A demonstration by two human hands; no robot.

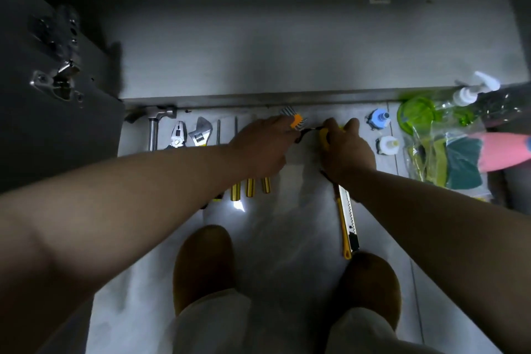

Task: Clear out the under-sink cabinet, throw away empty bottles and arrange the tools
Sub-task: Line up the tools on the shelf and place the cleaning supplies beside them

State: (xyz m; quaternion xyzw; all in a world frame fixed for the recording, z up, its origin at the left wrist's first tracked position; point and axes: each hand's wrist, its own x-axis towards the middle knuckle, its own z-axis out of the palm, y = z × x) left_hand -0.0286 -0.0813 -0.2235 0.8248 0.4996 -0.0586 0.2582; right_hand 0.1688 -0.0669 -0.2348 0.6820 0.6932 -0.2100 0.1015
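Your arms: both bare, stretched forward, angling in toward each other.
Your left hand (263,146): back up, fingers curled down, tips hidden.
Your right hand (346,152): curled round a yellow handle (324,138), just beside your left hand.

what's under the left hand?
Three yellow handles stick out from under the left hand toward the person, two thin metal shafts toward the cabinet. The parts between are covered.

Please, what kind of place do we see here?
Probably a kitchen floor before an open under-sink cabinet: the hinged cabinet door at left, a wrench and other tools in a row on the tiles, a pump bottle and sponges at right.
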